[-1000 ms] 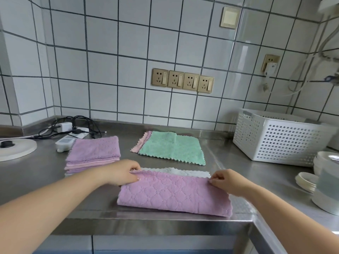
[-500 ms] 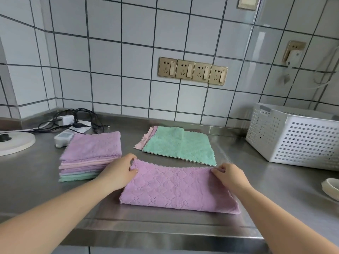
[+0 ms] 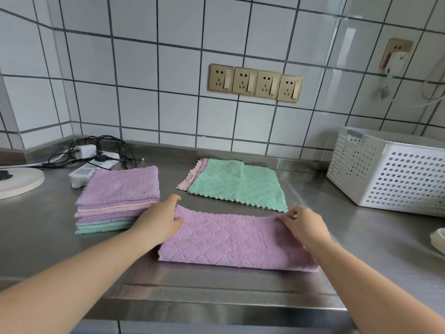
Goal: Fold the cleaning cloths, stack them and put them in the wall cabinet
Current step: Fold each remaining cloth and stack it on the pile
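A purple quilted cloth lies folded in half on the steel counter near its front edge. My left hand pinches its far left corner. At the far right corner, my right hand pinches the cloth's edge. Left of the cloth stands a stack of folded cloths, purple on top, pink and green below. Behind the purple cloth a green cloth lies flat over a pink cloth whose edge shows at the left.
A white perforated basket stands at the right against the tiled wall. A power strip with black cables and a white round base sit at the back left. A white dish rim shows at the right edge.
The fold of the purple cloth has closed: the white inner edge seen a second ago is covered. Both hands stay at the far corners. The camera has moved closer and tilted up.
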Available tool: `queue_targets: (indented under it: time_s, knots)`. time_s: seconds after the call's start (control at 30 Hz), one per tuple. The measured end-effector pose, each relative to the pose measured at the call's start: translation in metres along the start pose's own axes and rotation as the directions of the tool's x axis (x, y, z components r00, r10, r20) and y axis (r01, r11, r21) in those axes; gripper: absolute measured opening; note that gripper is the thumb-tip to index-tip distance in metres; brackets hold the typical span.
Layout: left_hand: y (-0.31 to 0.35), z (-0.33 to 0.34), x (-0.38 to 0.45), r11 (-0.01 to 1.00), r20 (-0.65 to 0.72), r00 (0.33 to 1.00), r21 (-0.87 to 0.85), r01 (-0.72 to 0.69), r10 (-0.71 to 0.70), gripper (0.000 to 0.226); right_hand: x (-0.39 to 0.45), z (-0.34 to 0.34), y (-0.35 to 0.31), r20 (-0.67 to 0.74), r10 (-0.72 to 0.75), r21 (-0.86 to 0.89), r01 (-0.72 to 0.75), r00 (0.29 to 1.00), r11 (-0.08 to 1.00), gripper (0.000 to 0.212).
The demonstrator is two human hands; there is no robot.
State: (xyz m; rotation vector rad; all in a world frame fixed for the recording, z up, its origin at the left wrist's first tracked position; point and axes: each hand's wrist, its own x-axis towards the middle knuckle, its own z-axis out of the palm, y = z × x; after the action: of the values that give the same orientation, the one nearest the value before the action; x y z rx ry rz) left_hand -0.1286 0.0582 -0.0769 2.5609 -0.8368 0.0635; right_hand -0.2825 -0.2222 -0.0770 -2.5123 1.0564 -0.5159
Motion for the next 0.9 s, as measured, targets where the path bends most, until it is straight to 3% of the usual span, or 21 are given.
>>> queue_targets:
  time_s: [0.1,0.2,0.4,0.47,0.57,0.67,0.9]
  knots:
    - [0.008,-0.001,-0.011,0.983,-0.009,0.999,0.176,-0.047,0.05,0.063,-0.006,-0.005,-0.001,-0.003,-0.006,0.017,0.006,1.0,1.0,0.036]
    - [0.024,0.0,-0.02,0.929,-0.028,0.98,0.324,-0.177,0.196,0.06,-0.018,-0.009,-0.015,-0.034,-0.184,-0.134,0.178,0.982,0.975,0.04]
    - [0.073,0.039,-0.013,0.929,0.149,0.926,0.078,-0.361,0.347,0.051,-0.056,0.033,-0.07,0.24,-0.427,-0.132,0.465,0.872,0.875,0.045]
    - [0.074,0.052,-0.013,0.926,0.182,0.92,0.091,-0.366,0.346,0.051,-0.063,0.045,-0.07,0.29,-0.41,-0.146,0.464,0.865,0.874,0.049]
    - [0.067,0.052,-0.016,0.924,0.21,0.93,0.175,-0.341,0.303,0.052,-0.066,0.046,-0.057,0.284,-0.405,-0.201,0.467,0.869,0.861,0.08]
    - [0.061,0.042,-0.021,0.929,0.255,0.937,0.223,-0.297,0.238,0.056,-0.067,0.039,-0.049,0.307,-0.36,-0.249,0.439,0.881,0.863,0.063]
    - [0.05,0.027,-0.03,0.934,0.294,0.946,0.278,-0.224,0.139,0.063,-0.061,0.019,-0.027,0.346,-0.237,-0.321,0.352,0.908,0.879,0.07]
